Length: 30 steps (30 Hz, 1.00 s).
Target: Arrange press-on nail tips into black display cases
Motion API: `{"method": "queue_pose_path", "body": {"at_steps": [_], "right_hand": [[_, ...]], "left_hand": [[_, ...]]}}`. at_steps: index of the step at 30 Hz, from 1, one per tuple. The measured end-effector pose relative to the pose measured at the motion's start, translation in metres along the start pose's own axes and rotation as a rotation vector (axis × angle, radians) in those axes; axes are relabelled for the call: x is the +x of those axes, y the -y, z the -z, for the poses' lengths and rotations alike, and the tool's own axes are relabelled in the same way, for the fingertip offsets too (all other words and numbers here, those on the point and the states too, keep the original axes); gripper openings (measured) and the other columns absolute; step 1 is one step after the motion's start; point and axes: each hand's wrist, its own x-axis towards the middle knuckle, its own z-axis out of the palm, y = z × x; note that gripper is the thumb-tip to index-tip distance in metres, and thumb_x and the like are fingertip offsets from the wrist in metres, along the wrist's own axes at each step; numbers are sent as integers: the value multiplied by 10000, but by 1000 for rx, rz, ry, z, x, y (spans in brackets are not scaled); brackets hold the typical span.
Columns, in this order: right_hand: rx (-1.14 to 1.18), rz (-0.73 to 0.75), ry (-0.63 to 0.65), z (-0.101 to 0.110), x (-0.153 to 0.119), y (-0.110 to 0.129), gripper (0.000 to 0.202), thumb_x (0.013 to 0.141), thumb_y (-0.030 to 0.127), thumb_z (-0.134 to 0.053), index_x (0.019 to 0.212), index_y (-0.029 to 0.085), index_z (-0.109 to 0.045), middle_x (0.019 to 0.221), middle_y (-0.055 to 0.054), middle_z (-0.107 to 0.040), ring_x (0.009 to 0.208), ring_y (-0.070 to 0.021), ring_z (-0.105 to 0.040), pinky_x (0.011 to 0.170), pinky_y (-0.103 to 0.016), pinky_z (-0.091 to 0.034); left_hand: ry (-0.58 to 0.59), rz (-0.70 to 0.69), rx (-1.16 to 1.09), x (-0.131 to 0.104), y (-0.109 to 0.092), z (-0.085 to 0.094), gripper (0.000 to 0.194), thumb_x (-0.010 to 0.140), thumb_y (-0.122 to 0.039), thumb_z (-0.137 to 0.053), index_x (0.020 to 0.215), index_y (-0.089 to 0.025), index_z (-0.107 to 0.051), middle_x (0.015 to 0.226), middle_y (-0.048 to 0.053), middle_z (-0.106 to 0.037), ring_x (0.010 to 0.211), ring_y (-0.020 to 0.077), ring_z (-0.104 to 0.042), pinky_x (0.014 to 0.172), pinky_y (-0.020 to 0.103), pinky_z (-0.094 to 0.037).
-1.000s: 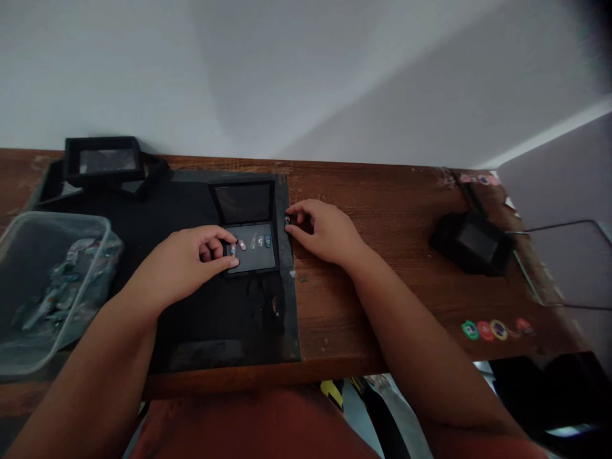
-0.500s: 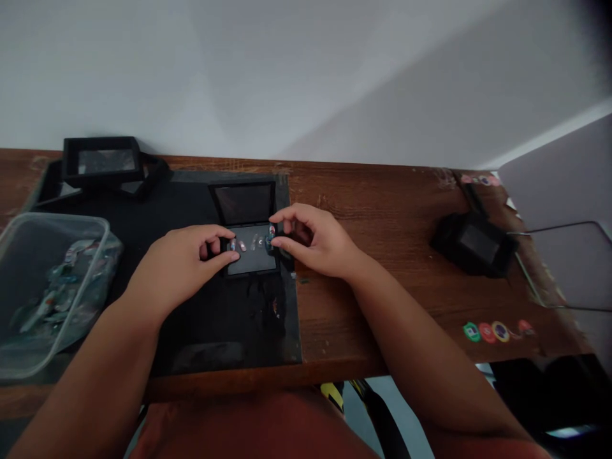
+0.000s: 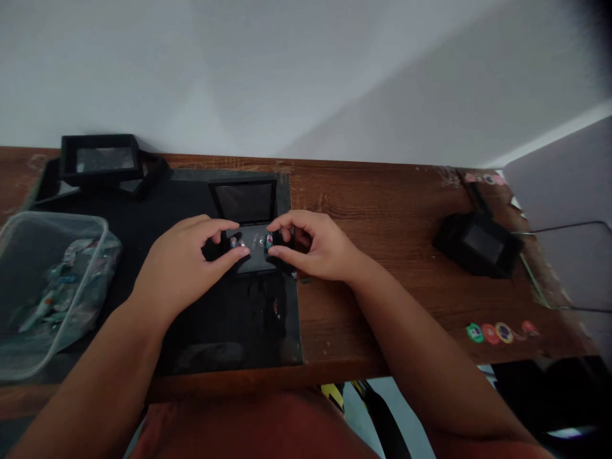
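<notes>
Shifted, the small piece [image 3: 269, 241] lies between right fingers [image 3: 280, 254].

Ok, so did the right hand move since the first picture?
Yes. The right hand went left, from the right edge of the black mat to the open box.

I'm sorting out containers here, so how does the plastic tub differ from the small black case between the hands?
The tub is see-through, while the case is black. The tub is deep and much larger; the case is small and shallow. The tub has no lid on, whereas the case has a lid folded back. Both hold small pieces.
</notes>
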Motion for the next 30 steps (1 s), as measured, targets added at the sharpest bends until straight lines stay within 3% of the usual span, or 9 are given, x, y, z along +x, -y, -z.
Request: {"method": "queue_pose_path", "body": {"at_steps": [3, 7, 19, 30], "right_hand": [[-20, 57, -1, 0, 1, -2, 331, 909, 428, -799, 1096, 163, -733, 823, 22, -616, 615, -87, -480, 599, -245, -397], [-57, 92, -25, 1, 1, -2, 306, 935, 408, -781, 1113, 165, -722, 861, 6, -630, 662, -99, -503, 635, -253, -416], [-70, 40, -29, 2, 0, -3, 311, 943, 426, -756, 1117, 171, -718, 857, 7, -636, 613, -89, -472, 608, -254, -406], [-87, 25, 42, 3, 0, -2, 323, 926, 429, -771, 1108, 165, -728, 876, -6, -662, 641, -99, -489, 625, -259, -403]], "left_hand": [[-32, -102, 10, 0, -6, -12, 332, 934, -466, -755, 1147, -216, -808, 936, 50, -722, 923, 266, -653, 854, 395, -500], [-29, -112, 20, 2, -8, -23, 302, 954, -438, -735, 1118, -203, -828, 956, 71, -734, 945, 287, -663, 858, 422, -514], [21, -119, -4, 3, -5, -19, 248, 1012, -275, -580, 1078, -215, -812, 958, 63, -753, 928, 269, -669, 838, 415, -504], [-32, -223, 7, 3, -5, -27, 298, 1003, -155, -543, 1078, -222, -823, 989, 69, -717, 942, 262, -636, 833, 410, -520]]}}
